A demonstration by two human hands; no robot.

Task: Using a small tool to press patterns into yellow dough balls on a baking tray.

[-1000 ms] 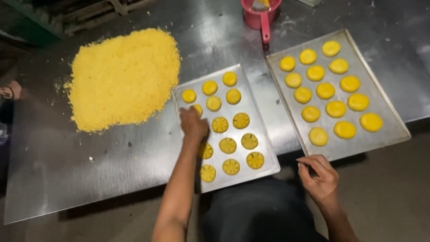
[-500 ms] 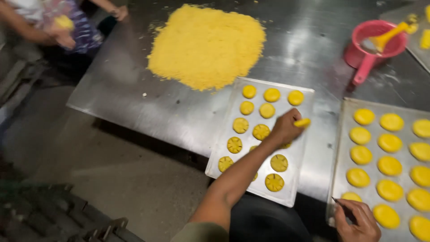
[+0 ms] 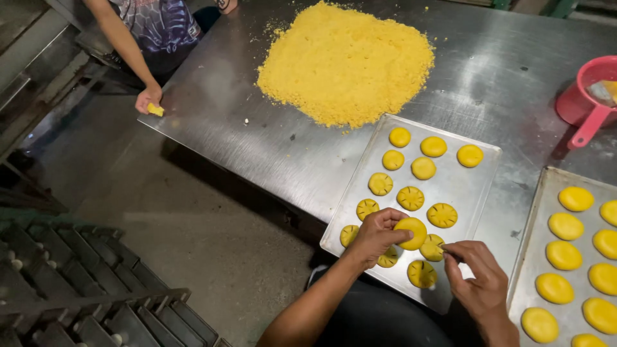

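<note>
The left hand (image 3: 376, 236) pinches a smooth yellow dough disc (image 3: 411, 232) over the near end of the small baking tray (image 3: 479, 193), while the right hand (image 3: 479, 279), fingers curled around something thin, sits just right of it.

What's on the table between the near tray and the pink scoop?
In the head view, only bare steel table lies between the near tray and the pink scoop.

Bare forearms (image 3: 321, 289) (no sleeves), dark clothing
</note>
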